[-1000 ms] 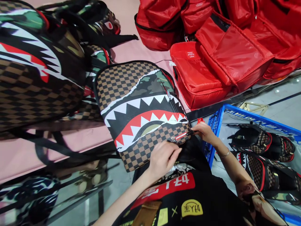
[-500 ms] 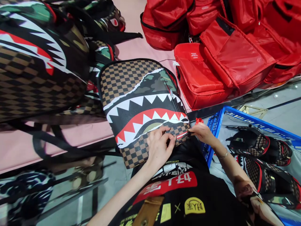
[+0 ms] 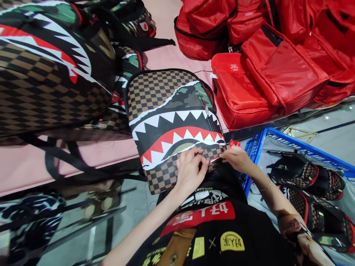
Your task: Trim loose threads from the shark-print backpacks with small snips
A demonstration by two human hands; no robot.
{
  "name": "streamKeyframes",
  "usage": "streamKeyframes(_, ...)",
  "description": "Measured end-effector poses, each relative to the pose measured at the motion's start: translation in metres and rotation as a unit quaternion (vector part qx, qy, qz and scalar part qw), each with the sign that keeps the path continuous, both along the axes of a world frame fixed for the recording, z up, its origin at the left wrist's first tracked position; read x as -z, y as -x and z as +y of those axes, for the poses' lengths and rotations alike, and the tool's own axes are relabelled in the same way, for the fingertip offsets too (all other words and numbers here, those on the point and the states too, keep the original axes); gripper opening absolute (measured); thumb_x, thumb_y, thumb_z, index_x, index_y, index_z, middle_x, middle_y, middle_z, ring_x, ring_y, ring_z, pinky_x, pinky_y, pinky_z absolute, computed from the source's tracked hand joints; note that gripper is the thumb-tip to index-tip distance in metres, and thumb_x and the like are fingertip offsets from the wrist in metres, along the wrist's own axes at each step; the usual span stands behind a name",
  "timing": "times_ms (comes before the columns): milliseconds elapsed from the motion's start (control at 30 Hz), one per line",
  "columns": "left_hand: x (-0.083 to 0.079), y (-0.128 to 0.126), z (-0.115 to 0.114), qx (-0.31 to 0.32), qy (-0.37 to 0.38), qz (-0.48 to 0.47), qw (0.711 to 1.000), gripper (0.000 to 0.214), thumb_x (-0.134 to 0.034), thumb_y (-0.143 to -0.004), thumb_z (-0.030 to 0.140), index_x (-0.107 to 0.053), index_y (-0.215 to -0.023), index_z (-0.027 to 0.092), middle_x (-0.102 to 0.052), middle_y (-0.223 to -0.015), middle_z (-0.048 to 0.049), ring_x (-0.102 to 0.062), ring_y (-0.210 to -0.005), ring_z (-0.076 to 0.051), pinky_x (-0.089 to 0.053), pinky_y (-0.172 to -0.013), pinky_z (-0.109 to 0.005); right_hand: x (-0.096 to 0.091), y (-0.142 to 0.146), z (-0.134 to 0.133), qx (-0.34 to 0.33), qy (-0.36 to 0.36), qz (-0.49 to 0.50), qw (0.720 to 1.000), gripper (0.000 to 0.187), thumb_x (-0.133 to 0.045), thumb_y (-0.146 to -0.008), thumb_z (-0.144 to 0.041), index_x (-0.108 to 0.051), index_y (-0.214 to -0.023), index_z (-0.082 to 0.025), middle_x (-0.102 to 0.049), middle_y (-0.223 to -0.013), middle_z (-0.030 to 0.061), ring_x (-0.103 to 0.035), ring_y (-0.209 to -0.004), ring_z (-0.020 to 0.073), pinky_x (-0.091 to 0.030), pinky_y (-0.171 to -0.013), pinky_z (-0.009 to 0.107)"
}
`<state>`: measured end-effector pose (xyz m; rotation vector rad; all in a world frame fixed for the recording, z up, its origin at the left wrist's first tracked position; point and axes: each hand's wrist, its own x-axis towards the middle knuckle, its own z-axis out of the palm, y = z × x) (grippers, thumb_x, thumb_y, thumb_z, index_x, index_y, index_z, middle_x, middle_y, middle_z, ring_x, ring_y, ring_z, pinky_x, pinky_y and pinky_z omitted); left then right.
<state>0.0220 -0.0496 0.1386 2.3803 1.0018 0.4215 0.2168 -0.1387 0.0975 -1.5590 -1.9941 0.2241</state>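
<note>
A brown checkered backpack with a shark-mouth print lies flat on the pink table, its bottom edge over the table's front. My left hand rests on its lower checkered part, fingers curled and pinching near a small red-and-white label strip. My right hand is closed on the other end of that strip at the bag's lower right corner; a small red tool sticks up from this hand.
More shark-print backpacks are piled at the left on the table. Several red bags lie at the back right. A blue plastic crate at the right holds more checkered bags.
My left hand slid up from the bag's bottom edge onto the checkered area beside the label. The view shifted slightly, so everything sits a bit further right.
</note>
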Motion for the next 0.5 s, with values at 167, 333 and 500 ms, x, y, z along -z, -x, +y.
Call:
streamKeyframes(167, 0.002, 0.001, 0.001, 0.002, -0.003, -0.002, 1.0, 0.023, -0.049, -0.083, 0.031, -0.058, -0.067, 0.019, -0.058, -0.109, -0.0063, -0.045, -0.101, -0.027, -0.034, -0.085, -0.046, -0.004, 0.004, -0.001, -0.001, 0.026, -0.007, 1.0, 0.017, -0.048, -0.09, -0.025, -0.059, -0.101, -0.02, -0.063, -0.091, 0.006, -0.05, -0.079, 0.0179, -0.038, -0.071, 0.03)
streamKeyframes(333, 0.003, 0.005, 0.003, 0.017, -0.027, -0.008, 0.999, 0.019, -0.048, -0.083, 0.027, -0.058, -0.069, 0.019, -0.06, -0.105, -0.0071, -0.048, -0.1, -0.027, -0.037, -0.081, -0.045, -0.009, 0.015, -0.003, 0.01, 0.039, -0.016, 0.999, 0.016, -0.046, -0.09, -0.022, -0.059, -0.098, -0.019, -0.062, -0.084, 0.005, -0.05, -0.074, 0.0175, -0.037, -0.067, 0.029)
streamKeyframes(500, 0.006, 0.008, 0.01, 0.024, -0.048, -0.009, 0.999, 0.018, -0.048, -0.082, 0.024, -0.058, -0.069, 0.019, -0.061, -0.102, -0.0063, -0.052, -0.097, -0.026, -0.041, -0.078, -0.043, -0.004, 0.029, -0.004, 0.043, 0.053, 0.005, 0.998, 0.015, -0.044, -0.089, -0.021, -0.059, -0.094, -0.021, -0.061, -0.081, 0.0042, -0.05, -0.074, 0.0188, -0.039, -0.067, 0.031)
